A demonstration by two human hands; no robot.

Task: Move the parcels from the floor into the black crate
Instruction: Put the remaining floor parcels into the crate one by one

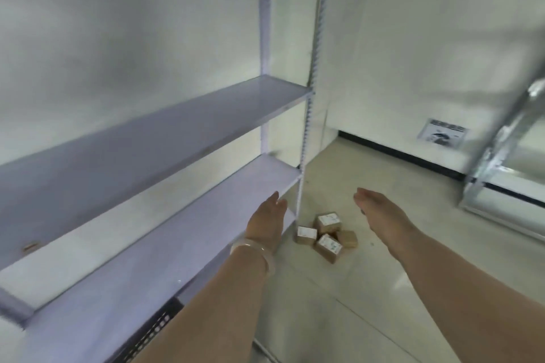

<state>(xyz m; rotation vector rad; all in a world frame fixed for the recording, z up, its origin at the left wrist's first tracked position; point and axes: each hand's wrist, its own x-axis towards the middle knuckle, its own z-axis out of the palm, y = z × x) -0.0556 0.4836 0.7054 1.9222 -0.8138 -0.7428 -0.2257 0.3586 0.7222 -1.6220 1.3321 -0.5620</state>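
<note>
Several small brown cardboard parcels (327, 234) lie in a cluster on the pale tiled floor, by the foot of the shelf post; three show white labels. My left hand (267, 219) is stretched forward, empty, fingers extended, to the left of the cluster and in front of the lowest shelf edge. A clear bangle sits on that wrist. Level with it on the right of the parcels is my right hand (380, 209), also empty with fingers extended. Both hands are above the floor and touch no parcel. A perforated black crate wall (153, 330) shows at the bottom left under the shelf.
A grey metal shelf unit (165, 124) with bare boards fills the left side; its slotted post (303, 174) stands right beside the parcels. A second metal rack (507, 156) is at the right. A printed sheet (442, 135) hangs low on the far wall.
</note>
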